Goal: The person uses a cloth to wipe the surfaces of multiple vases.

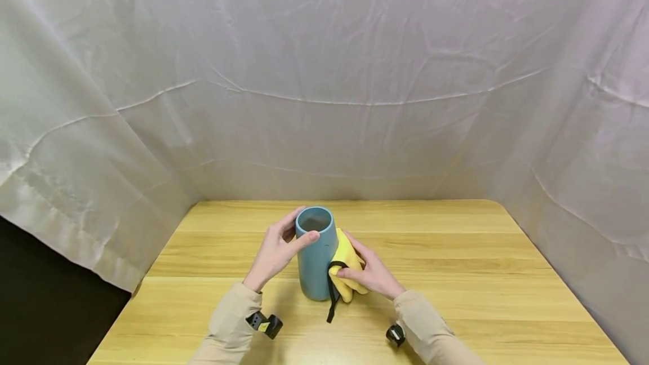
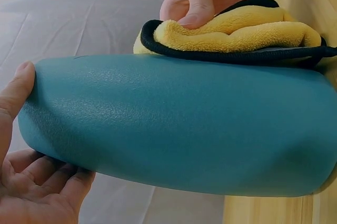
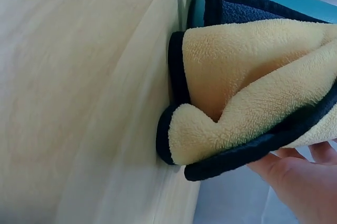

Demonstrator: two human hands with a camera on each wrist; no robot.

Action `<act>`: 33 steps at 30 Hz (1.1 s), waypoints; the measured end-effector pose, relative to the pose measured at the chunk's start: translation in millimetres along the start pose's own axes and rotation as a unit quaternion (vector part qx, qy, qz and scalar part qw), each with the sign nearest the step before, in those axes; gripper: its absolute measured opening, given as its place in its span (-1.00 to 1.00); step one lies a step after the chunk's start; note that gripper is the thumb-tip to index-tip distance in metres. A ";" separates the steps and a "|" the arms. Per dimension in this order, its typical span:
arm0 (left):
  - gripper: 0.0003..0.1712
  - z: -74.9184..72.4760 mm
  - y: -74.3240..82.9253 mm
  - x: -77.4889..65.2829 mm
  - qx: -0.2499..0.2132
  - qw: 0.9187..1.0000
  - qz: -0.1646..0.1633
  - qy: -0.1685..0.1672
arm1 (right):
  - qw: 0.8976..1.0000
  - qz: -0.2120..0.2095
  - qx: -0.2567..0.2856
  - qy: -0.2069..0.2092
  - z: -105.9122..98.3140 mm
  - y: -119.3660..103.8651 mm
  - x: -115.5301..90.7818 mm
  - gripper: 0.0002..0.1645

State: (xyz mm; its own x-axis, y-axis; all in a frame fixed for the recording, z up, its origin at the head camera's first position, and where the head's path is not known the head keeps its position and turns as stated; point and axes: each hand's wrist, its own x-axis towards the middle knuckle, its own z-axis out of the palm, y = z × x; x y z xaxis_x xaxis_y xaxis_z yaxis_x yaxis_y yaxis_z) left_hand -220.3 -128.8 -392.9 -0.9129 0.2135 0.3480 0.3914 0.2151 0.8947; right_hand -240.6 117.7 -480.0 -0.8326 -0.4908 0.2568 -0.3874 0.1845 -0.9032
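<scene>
A tall blue-teal vase [image 1: 315,266] with a round open mouth stands upright on the wooden table. My left hand [image 1: 276,248] grips it near the rim, thumb on the near side and fingers round the far left. In the left wrist view the vase [image 2: 174,124] spans the picture, between thumb and fingers of the left hand [image 2: 42,192]. A yellow cloth [image 1: 347,266] with black edging is bunched in my right hand [image 1: 372,272], which presses it against the vase's right side. The right wrist view shows the cloth's folds [image 3: 253,82] and a dark grey-blue underside; the right fingertips are partly hidden.
The light wooden table [image 1: 456,275] extends around the vase. Grey-white fabric [image 1: 345,72] hangs behind and at both sides. Small black devices sit at the left wrist [image 1: 265,324] and the right wrist [image 1: 395,334]. A dark area [image 1: 45,292] lies beyond the table's left edge.
</scene>
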 end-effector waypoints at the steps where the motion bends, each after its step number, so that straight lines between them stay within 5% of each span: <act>1: -0.26 0.1 -0.1 -0.1 -0.001 1.000 0.000 0.001 | 1.000 0.003 0.002 0.003 0.3 -0.1 0.0 0.01; 33: -0.24 1.2 0.4 0.7 -0.002 1.000 -0.007 0.005 | 0.995 0.002 0.008 0.095 4.5 -35.4 7.0 -0.07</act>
State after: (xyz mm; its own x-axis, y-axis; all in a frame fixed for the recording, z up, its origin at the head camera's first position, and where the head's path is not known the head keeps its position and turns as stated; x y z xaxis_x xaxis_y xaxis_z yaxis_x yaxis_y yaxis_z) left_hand -220.6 -127.4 -392.6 -0.9194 0.2014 0.3379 0.3779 0.2143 0.9007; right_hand -230.9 103.9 -447.8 -0.8946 -0.3199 0.3121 -0.3786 0.1713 -0.9096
